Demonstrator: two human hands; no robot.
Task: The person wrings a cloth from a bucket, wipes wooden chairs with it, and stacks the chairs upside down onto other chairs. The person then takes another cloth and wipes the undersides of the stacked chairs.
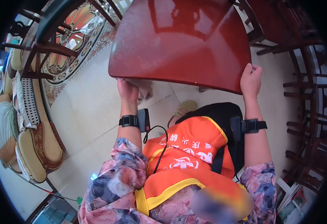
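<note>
A glossy dark-red wooden panel (182, 48), shaped like a chair seat or a small tabletop, fills the top middle of the head view. My left hand (127, 90) is closed on its near left corner, with the fingers partly hidden beneath the edge. At the near right corner, my right hand (251, 80) grips the side, its thumb and curled fingers showing at the rim. Close beside the left hand is a pale, blurred shape (145, 90) below the panel. Both forearms carry black straps with small devices, and a cable hangs from the left device (143, 120).
Dark wooden chairs (53, 48) stand at the upper left, over a flower-patterned floor medallion (68, 37). More chairs line the right side (305, 93). A cushioned carved seat (40, 149) is at the left. One sandalled foot (186, 107) rests on the pale tiles.
</note>
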